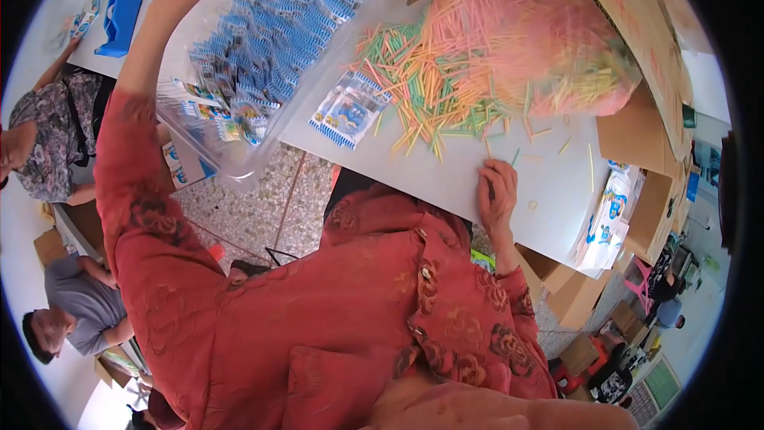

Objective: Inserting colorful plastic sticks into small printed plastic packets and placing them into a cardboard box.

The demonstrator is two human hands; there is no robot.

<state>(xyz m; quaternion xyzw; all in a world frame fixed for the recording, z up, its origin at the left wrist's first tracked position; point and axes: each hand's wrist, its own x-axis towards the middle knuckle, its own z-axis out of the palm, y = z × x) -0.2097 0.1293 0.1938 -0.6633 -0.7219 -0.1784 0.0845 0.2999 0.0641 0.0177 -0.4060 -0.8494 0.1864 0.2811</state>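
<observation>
1. Right hand [498,191] rests on the white table [549,183], fingers curled; can't tell if it holds anything.
2. Left arm reaches up; hand out of view.
3. Coloured sticks [430,91] lie piled just beyond the right hand, packet [348,109] beside them.

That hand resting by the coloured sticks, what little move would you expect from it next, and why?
Probably a short reach forward to the sticks. The right hand lies on the white table with nothing visibly in it, just short of the spilled pile of coloured sticks. The left arm stretches up out of view.
</observation>
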